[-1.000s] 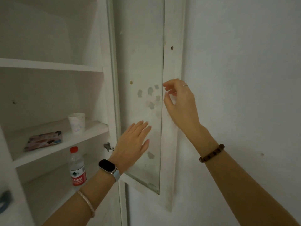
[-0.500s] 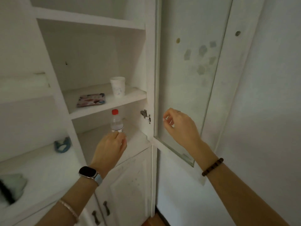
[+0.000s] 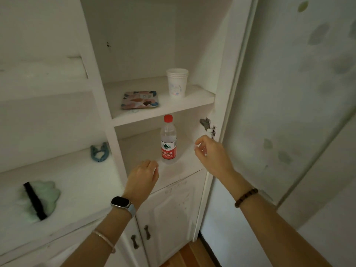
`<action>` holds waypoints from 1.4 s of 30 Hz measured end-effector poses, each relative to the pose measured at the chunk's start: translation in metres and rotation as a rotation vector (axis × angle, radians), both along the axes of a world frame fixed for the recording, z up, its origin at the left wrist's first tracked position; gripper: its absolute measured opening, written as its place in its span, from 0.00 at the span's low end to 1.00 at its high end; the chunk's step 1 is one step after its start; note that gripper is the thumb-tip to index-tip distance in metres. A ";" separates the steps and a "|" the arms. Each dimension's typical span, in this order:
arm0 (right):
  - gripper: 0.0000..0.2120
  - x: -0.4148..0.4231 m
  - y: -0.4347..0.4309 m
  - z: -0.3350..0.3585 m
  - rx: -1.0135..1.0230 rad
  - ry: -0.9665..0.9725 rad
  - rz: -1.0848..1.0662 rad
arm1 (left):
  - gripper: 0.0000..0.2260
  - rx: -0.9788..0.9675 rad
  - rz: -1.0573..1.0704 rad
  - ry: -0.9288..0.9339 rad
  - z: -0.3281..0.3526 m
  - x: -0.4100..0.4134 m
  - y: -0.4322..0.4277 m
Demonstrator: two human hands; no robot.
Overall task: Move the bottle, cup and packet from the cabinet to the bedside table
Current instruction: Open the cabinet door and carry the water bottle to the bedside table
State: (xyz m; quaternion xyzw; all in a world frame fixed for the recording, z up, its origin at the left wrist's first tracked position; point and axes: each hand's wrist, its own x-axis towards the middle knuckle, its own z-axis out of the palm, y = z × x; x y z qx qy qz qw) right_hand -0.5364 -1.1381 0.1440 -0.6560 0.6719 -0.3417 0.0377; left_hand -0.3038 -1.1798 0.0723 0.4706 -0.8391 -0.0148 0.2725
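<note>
White cabinet (image 3: 107,120) beside pale wall (image 3: 327,237)

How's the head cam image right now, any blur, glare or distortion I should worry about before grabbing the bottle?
Head view: dim, flat light, no glare; bottle, cup and packet are sharp and readable; wide-angle bend curves the cabinet door edges; left shelf items look soft and smeared.
</note>
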 end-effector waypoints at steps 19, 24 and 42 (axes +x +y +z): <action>0.26 0.047 -0.153 -0.037 0.074 -0.428 0.108 | 0.21 0.207 0.050 -0.005 -0.034 -0.037 -0.074; 0.23 0.050 -0.167 -0.042 0.052 -0.430 0.129 | 0.21 0.197 0.038 0.024 -0.036 -0.050 -0.080; 0.16 0.046 -0.162 -0.051 -0.055 -0.402 0.109 | 0.30 0.195 0.016 0.003 -0.053 -0.054 -0.069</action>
